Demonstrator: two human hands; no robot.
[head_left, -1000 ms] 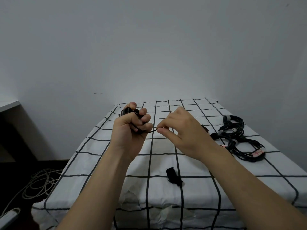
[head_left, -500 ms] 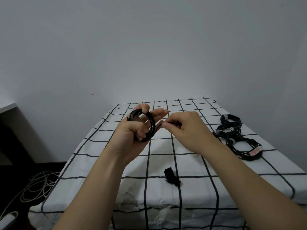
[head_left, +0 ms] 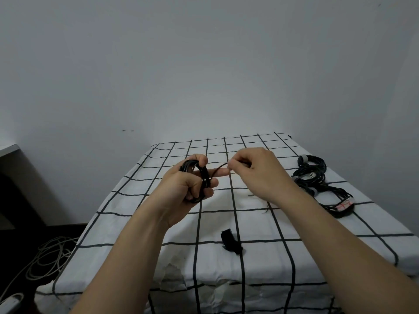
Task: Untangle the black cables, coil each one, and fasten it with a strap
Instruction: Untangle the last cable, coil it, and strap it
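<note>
Above the checked table (head_left: 260, 223) my left hand (head_left: 181, 189) grips a small coil of black cable (head_left: 203, 177), fingers curled through the loops. A short free end of that cable arcs right to my right hand (head_left: 254, 171), which pinches it between thumb and fingertips. A black strap (head_left: 231, 243) lies flat on the cloth below my hands. At the right side of the table sits a pile of black cables (head_left: 317, 180), some bundled with light straps.
The table's left edge drops to a dark floor where a loose white cable (head_left: 45, 257) lies. A grey wall stands behind the table. A pale ledge (head_left: 9, 148) shows at far left.
My left hand has turned and curled round the coil again, its index finger still straight. My right hand has drawn the free end up and to the right.
</note>
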